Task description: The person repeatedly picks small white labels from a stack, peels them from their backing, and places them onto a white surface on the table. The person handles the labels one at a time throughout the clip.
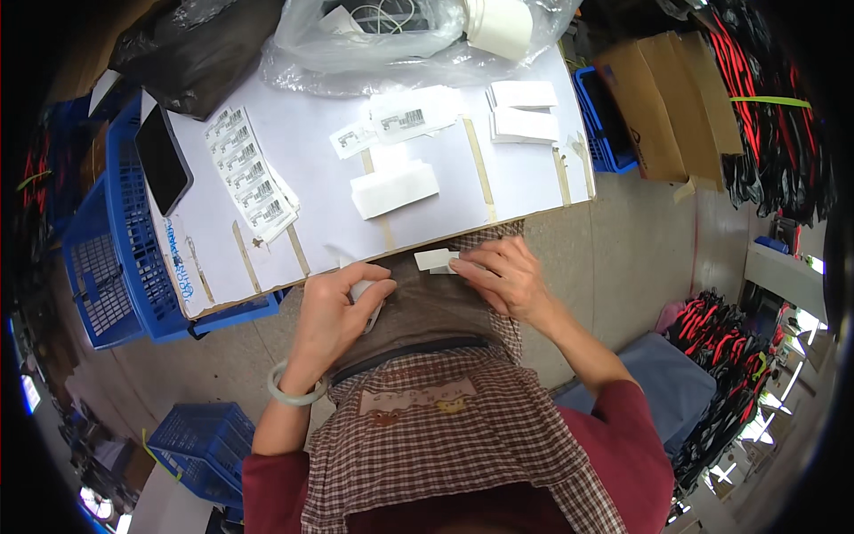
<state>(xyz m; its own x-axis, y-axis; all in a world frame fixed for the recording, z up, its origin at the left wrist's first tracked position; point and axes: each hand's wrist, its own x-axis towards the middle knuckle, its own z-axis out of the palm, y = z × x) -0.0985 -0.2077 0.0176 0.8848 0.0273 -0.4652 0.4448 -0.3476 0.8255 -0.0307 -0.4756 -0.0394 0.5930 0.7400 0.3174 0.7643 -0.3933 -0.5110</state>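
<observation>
Just past the table's near edge, above my lap, my right hand [509, 278] pinches small white cards [433, 259], which stick out to the left of the fingertips. My left hand [342, 307] is closed on a white item [360, 290], mostly covered by the fingers, so its kind does not show. The two hands are apart. On the table ahead lie a white paper block [396, 191], loose printed label sheets [414, 116] and two stacks of white cards [523, 126].
Overlapping label strips [249, 169] and a dark tablet [165, 160] lie on the table's left. Clear plastic bags [356, 67] and a black bag [182, 53] cover the far side. Blue crates [133, 222] stand left; an open cardboard box [663, 102] is at right.
</observation>
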